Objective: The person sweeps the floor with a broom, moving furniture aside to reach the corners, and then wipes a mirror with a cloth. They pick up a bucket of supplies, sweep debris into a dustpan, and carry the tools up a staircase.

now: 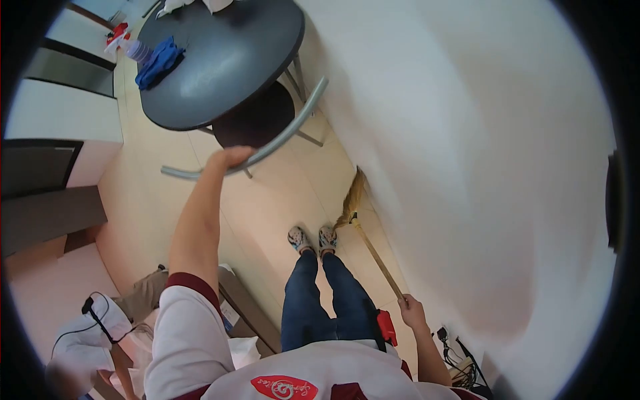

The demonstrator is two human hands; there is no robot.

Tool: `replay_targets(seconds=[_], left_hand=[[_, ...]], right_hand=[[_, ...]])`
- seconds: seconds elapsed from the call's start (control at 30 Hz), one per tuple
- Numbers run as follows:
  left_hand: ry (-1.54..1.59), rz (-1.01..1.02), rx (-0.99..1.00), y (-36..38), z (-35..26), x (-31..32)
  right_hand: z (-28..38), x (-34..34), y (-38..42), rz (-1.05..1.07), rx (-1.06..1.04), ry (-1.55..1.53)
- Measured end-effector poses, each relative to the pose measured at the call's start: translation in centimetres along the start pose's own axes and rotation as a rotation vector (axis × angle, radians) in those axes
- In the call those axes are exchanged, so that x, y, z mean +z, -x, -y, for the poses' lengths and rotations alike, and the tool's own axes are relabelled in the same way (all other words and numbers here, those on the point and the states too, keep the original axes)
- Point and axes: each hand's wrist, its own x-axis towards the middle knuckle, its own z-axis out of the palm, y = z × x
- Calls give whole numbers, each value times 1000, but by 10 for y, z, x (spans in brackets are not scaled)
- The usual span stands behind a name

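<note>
My left hand (pixel 233 156) is closed around the curved grey metal backrest of a chair (pixel 293 131). The chair's dark round seat sits partly under the edge of a dark oval table (pixel 227 60). Low on the right, my right hand (pixel 411 311) grips the handle of a broom (pixel 377 255). Its straw bristles rest on the floor along the white wall, just ahead of my feet.
A blue cloth (pixel 159 64) and a spray bottle (pixel 138 51) are at the table's left edge. The white wall (pixel 480 167) bounds the right side. Another person (pixel 90 337) is at the lower left, beside a brown piece of furniture (pixel 250 310). Black cables (pixel 453 357) lie at lower right.
</note>
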Motion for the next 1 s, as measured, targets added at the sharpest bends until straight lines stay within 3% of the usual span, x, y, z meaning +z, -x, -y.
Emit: replay_targets(seconds=[0.03, 0.1, 0.13, 0.2, 0.27, 0.43, 0.5, 0.67, 0.77, 0.9, 1.0], left_hand=[[-88, -67, 135, -29, 30, 22], [-213, -198, 227, -53, 56, 65], [-248, -259, 180, -46, 48, 92], [-16, -137, 65, -19, 24, 126], [-182, -399, 117, -1, 19, 177], [-217, -400, -21, 35, 1, 223], [-226, -406, -12, 38, 1, 211], [-203, -306, -64, 63, 12, 199], [-199, -335, -58, 87, 31, 236], [-143, -263, -114, 132, 24, 278], [-66, -265, -111, 156, 26, 314]], right_hand=[[-1, 5, 5, -35, -27, -20], [1, 13, 11, -108, -85, -47], [6, 13, 14, -110, -93, -72], [17, 9, 21, -114, -114, -115], [21, 4, 24, -135, -164, -145], [102, -37, 13, -265, -313, -69], [131, -41, -21, -346, -444, -9], [274, -75, -124, -271, -465, 182], [339, -83, -211, -306, -521, 299], [433, -80, -312, -180, -478, 525], [452, -49, -355, -91, -464, 584]])
